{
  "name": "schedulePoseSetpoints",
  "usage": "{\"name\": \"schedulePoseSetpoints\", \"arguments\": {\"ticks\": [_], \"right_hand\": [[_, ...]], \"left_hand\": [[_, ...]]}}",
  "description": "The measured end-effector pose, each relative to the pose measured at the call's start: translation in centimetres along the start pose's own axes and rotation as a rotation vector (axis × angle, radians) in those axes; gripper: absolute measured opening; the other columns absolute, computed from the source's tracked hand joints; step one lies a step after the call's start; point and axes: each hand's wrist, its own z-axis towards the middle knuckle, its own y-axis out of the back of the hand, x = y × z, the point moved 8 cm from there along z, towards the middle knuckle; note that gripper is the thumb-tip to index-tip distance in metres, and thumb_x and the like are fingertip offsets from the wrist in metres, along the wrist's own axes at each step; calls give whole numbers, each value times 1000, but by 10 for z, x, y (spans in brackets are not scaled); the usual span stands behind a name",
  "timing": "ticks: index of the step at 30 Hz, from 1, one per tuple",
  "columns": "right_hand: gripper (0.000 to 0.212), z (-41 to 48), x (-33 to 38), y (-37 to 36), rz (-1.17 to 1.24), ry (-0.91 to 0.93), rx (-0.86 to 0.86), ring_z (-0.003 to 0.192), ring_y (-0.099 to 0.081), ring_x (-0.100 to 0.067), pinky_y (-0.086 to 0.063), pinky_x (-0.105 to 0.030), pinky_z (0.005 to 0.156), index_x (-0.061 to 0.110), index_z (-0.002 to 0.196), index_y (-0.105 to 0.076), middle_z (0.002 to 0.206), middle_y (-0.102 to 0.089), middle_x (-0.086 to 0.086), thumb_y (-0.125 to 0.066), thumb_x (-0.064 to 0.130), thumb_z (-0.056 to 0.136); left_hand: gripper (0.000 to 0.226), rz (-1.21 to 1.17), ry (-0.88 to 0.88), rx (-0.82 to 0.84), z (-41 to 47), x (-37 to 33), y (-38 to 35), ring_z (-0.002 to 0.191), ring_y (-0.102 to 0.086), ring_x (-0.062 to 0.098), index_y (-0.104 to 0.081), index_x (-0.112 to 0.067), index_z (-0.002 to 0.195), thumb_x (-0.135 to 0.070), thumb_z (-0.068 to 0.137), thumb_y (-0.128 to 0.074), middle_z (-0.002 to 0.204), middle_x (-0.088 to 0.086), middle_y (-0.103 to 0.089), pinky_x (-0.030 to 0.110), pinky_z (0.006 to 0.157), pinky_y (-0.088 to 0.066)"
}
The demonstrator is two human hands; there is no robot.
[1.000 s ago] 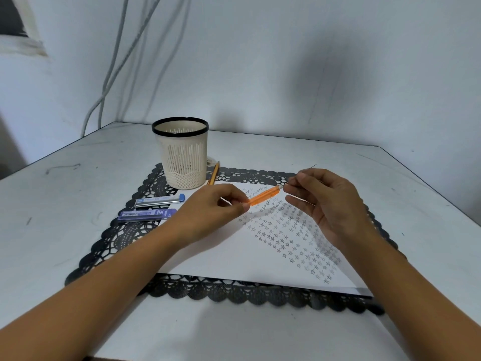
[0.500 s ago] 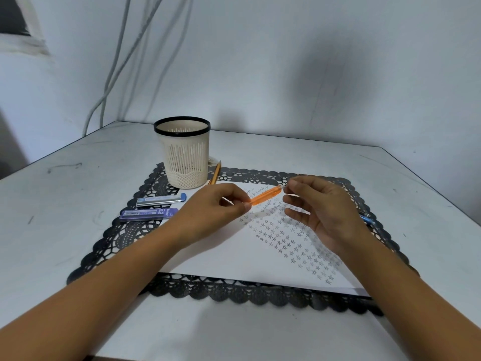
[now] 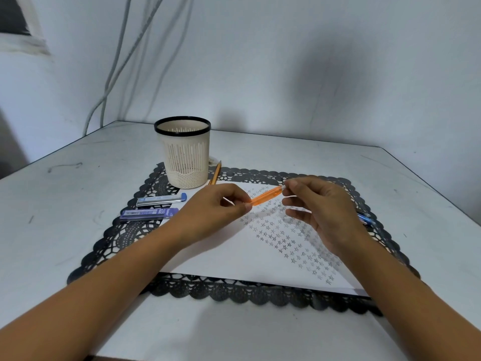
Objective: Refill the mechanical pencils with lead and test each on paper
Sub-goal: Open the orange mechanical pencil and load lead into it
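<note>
Left hand [image 3: 210,212] grips the orange pencil [image 3: 266,195] by its near end, above the paper [image 3: 234,256]; right hand [image 3: 322,212] pinches its far end; the barrel needs steadying so thin lead feeds straight, unsnapped.

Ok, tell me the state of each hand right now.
Left hand: grips the orange pencil near its lower end.
Right hand: pinches the same pencil's far end.
</note>
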Motion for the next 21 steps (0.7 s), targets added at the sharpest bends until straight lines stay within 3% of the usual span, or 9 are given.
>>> {"name": "schedulePoseSetpoints", "arguments": {"ticks": [6, 11, 13, 17, 21], "right_hand": [[11, 8, 11, 20, -94, 66, -69, 75, -65, -15, -54, -28, 68, 11, 91, -67, 84, -67, -4, -57, 14, 89], [12, 17, 21, 48, -427, 148, -207, 69, -63, -9, -52, -22, 65, 12, 96, -68, 77, -67, 2, -60, 16, 88], [13, 19, 20, 49, -595, 169, -190, 69, -59, -5, -49, -24, 68, 13, 97, -69, 80, -67, 4, -61, 18, 87], [18, 21, 8, 35, -917, 182, -83, 76, -56, -4, -37, -16, 63, 16, 101, -68, 95, -67, 3, -64, 24, 86], [21, 20, -6, 24, -1078, 157, -30, 83, -55, -10, -37, -20, 73, 15, 106, -66, 98, -66, 2, -62, 21, 87]], "left_hand": [[6, -8, -1, -3, 0, -1, 0, 53, -50, -8, -65, -26, 81, -21, 83, -65, 69, -14, -61, 10, 60, -41], [6, -4, 0, 0, 0, 0, 0, 54, -51, -8, -65, -27, 80, -21, 83, -65, 69, -14, -61, 9, 58, -41], [7, -1, -3, 3, 0, -1, 0, 55, -51, -8, -65, -28, 80, -22, 83, -64, 70, -14, -61, 8, 58, -40], [6, -1, -8, 6, -1, -2, 0, 55, -51, -8, -65, -27, 81, -21, 84, -64, 72, -13, -61, 16, 63, -41], [7, -10, -11, 13, -1, -2, -1, 56, -52, -8, -65, -27, 80, -21, 84, -64, 74, -13, -62, 20, 65, -41]]}}
